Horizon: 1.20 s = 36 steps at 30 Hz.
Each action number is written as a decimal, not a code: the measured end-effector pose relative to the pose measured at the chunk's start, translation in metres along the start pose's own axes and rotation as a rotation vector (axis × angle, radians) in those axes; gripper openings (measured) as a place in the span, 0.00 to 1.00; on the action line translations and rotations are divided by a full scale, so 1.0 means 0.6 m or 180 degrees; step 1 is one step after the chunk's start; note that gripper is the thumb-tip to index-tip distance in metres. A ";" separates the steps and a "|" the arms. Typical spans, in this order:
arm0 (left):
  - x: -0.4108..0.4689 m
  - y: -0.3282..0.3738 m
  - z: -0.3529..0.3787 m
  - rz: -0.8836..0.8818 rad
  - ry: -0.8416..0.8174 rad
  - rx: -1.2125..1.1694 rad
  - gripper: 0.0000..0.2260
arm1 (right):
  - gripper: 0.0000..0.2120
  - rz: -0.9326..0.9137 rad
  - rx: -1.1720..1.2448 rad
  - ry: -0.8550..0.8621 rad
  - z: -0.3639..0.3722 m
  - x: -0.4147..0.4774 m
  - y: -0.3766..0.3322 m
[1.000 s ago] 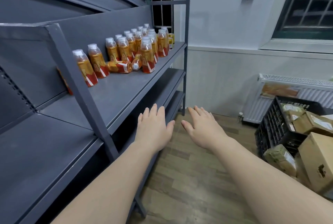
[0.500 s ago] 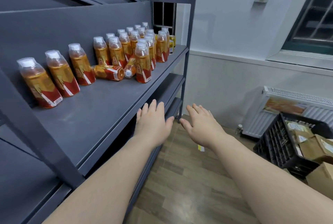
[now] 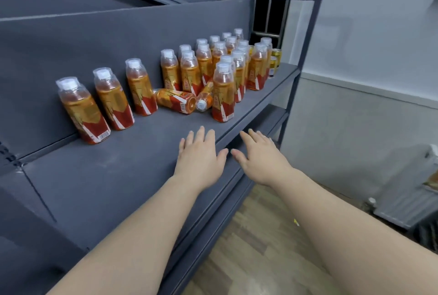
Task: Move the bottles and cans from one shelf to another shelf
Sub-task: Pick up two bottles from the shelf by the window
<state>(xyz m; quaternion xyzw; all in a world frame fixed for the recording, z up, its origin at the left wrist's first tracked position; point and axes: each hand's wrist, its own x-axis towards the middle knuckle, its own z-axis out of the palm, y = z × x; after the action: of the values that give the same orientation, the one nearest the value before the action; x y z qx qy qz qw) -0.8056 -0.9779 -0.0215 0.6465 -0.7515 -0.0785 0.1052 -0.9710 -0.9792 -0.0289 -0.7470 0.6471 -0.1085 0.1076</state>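
Several orange bottles with white caps stand on a dark grey shelf (image 3: 132,164), running from the nearest bottle (image 3: 83,111) at the left to a dense group (image 3: 222,92) further along. Two bottles lie on their sides, one (image 3: 176,100) with its base toward me and one (image 3: 205,99) with its cap toward me. Gold cans (image 3: 275,61) stand at the shelf's far end. My left hand (image 3: 200,159) hovers over the shelf's front part, fingers straight, holding nothing. My right hand (image 3: 258,157) is beside it past the shelf's front edge, fingers spread and empty.
Lower shelves (image 3: 272,119) of the same grey rack sit beneath the front edge. A rack post (image 3: 305,41) stands at the far end. Wooden floor (image 3: 258,247) lies to the right, with a white radiator (image 3: 412,200) against the wall.
The view has moved closer along the rack, so the bottles are nearer. Both hands have risen from below the shelf edge to shelf height; the crate and boxes have left the view.
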 end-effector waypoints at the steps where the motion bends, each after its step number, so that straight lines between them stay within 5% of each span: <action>1: 0.007 -0.003 -0.002 -0.0095 0.0020 -0.0001 0.30 | 0.33 -0.0094 0.0011 -0.0010 -0.001 0.015 -0.001; 21: 0.009 -0.119 -0.034 -0.2079 0.0405 0.0257 0.30 | 0.32 -0.1838 0.0145 -0.0684 0.046 0.224 -0.127; 36: 0.075 -0.267 -0.047 -0.2345 0.0630 0.0121 0.29 | 0.32 -0.1970 0.0002 -0.0905 0.080 0.333 -0.271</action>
<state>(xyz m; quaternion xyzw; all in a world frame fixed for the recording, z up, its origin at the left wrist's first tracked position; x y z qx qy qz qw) -0.6516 -1.0461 -0.0324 0.8796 -0.4563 -0.0343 0.1299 -0.7755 -1.1534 -0.0209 -0.9155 0.3683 -0.0310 0.1589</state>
